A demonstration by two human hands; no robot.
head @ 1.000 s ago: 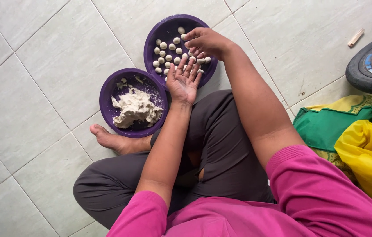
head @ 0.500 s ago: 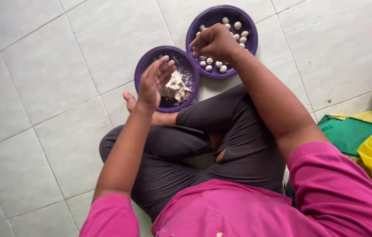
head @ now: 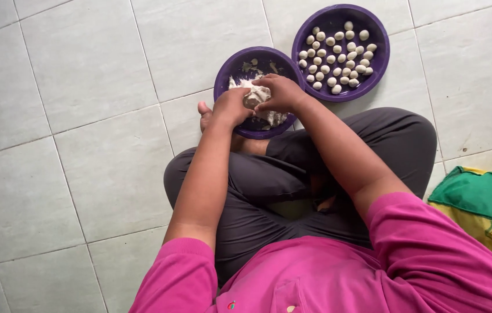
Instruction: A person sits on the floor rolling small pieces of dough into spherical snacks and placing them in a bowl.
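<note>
I sit cross-legged on a tiled floor. A purple bowl in front of my knees holds a lump of white dough. Both hands are over that bowl: my left hand rests on the near side of the dough, and my right hand grips the dough from above, fingers curled into it. Beyond, to the right, a second purple bowl holds several small white dough balls.
My bare toes poke out left of the dough bowl. A green and yellow bag lies on the floor at my right. Pale floor tiles spread to the left and beyond the bowls.
My right hand left the bowl of balls and came onto the dough. My left hand dropped from above the dough bowl to the dough. The view shifted rightward.
</note>
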